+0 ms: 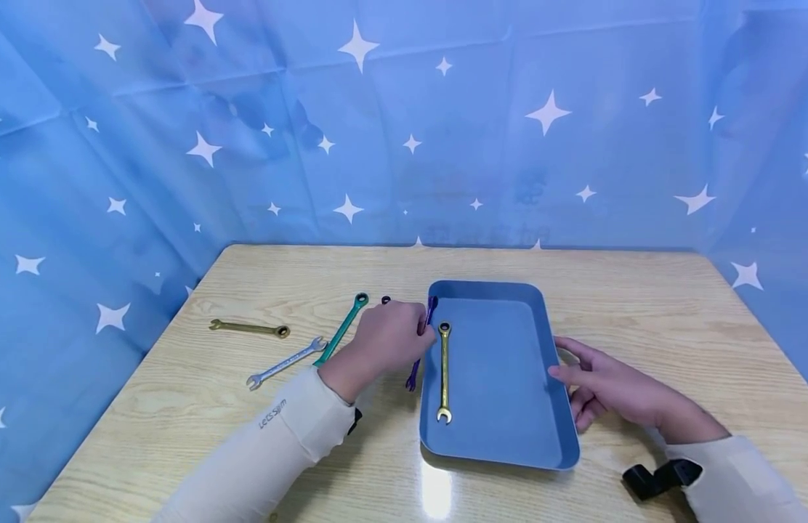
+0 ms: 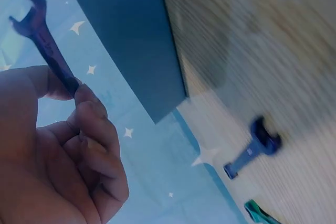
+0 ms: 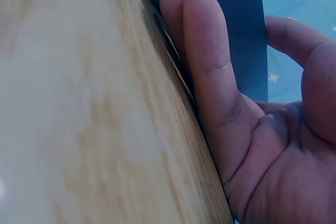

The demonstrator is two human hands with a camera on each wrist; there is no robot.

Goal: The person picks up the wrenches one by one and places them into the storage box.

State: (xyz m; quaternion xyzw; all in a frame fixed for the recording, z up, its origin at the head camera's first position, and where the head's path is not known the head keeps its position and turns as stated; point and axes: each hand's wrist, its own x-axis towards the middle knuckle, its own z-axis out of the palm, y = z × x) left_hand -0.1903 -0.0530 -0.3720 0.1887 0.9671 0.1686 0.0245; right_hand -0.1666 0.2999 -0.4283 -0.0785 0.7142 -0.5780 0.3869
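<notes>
My left hand (image 1: 392, 335) pinches a purple combination wrench (image 1: 413, 374) between thumb and fingers, just above the left rim of a blue-grey tray (image 1: 495, 436). In the left wrist view the open end of this purple wrench (image 2: 44, 38) sticks out past my fingers. Inside the tray, along its left side, lies a gold wrench (image 1: 445, 370). My right hand (image 1: 616, 388) grips the tray's right wall, thumb at the rim and fingers along the outside. The right wrist view shows those fingers (image 3: 207, 51) against the tray's outer wall (image 3: 247, 40).
Left on the wooden table (image 1: 646, 305) lie a bronze wrench (image 1: 247, 328), a silver wrench (image 1: 286, 362) and a green wrench (image 1: 341, 328). A dark blue wrench (image 2: 252, 148) is mostly hidden behind my left hand in the head view. A blue starred cloth (image 1: 404, 174) hangs behind.
</notes>
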